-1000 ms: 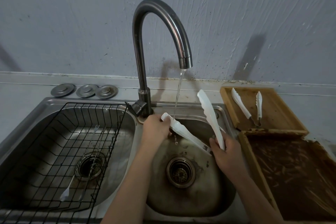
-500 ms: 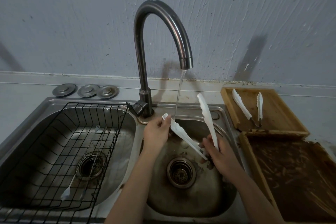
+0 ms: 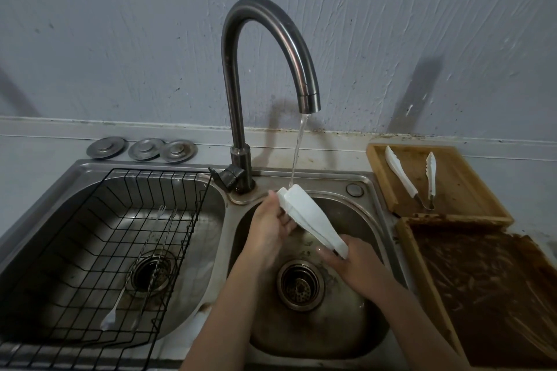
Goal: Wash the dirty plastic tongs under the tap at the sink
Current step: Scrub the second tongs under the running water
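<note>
Your right hand (image 3: 358, 265) has its grip curled round the hinge end of the white plastic tongs (image 3: 310, 220); your left hand (image 3: 271, 226) pinches the tip end, thumb on top. Tongs: arms pressed together, slanting over the right basin of the sink (image 3: 361, 187), tips directly under the water stream (image 3: 297, 153) from the tap (image 3: 241, 75). Plastic looks pale, wet. A second pair of tongs (image 3: 401, 172) lies in a wooden tray (image 3: 470, 190) at the table's right edge. Black wire rack (image 3: 90, 235) in left basin. Grey, streaked wall (image 3: 120, 39).
</note>
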The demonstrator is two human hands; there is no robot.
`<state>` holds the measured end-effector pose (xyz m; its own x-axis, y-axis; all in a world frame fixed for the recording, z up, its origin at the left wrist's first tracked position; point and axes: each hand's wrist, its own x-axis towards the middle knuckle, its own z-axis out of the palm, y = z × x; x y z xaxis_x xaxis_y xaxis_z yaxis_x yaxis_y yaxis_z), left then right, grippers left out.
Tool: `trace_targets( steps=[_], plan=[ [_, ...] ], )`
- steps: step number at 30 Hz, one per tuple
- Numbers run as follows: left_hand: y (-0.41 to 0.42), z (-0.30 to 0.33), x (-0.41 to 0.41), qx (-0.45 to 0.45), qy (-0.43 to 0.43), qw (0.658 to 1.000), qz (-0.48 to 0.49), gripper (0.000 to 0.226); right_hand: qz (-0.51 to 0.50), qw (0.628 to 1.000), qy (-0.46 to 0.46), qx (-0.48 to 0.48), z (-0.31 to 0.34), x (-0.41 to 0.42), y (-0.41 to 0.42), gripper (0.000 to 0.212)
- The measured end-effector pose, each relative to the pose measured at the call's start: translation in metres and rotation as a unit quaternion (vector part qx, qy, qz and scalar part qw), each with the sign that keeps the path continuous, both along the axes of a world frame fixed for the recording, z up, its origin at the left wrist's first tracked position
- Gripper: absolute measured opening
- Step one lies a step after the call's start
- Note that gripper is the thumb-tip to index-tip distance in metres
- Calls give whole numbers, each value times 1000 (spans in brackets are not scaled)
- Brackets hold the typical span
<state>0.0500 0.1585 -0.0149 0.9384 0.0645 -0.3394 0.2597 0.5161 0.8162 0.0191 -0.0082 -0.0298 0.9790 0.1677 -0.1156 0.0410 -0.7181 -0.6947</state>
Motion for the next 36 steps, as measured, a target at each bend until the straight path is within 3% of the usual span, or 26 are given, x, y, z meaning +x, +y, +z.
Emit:
trace_targets(
  steps=[2, 7, 10, 16, 21, 24, 29, 32, 36],
  plan=[
    [0, 0, -2, -64, 14, 998, 12, 54, 0, 999, 26, -38, -1, 0, 4, 55],
    [0, -3, -8, -3, -2, 1000, 23, 29, 3, 992, 93, -86, 4, 3, 14, 62],
    [4, -7, -5, -44, 17, 997, 59, 30, 15, 992, 109, -69, 14, 7, 18, 62],
    [0, -2, 5, -107, 54, 990, 75, 3, 21, 992, 122, 6, 22, 8, 24, 60],
    [-14, 3, 2, -144, 48, 987, 50, 12, -11, 995, 103, -10, 22, 12, 25, 59],
    [-20, 1, -1, -142, 67, 987, 21, 3, -21, 996, 86, -18, 20, 14, 25, 62],
    [-13, 7, 4, -43, 82, 995, -31, 18, -39, 995, 91, -24, 21, 12, 27, 61],
    [7, 3, 17, -28, 89, 995, 46, 17, -19, 993, 100, -68, 26, 13, 25, 61],
    [17, -16, 25, -146, 99, 977, 122, 34, 28, 988, 78, -133, 48, 21, 29, 55]
  ],
)
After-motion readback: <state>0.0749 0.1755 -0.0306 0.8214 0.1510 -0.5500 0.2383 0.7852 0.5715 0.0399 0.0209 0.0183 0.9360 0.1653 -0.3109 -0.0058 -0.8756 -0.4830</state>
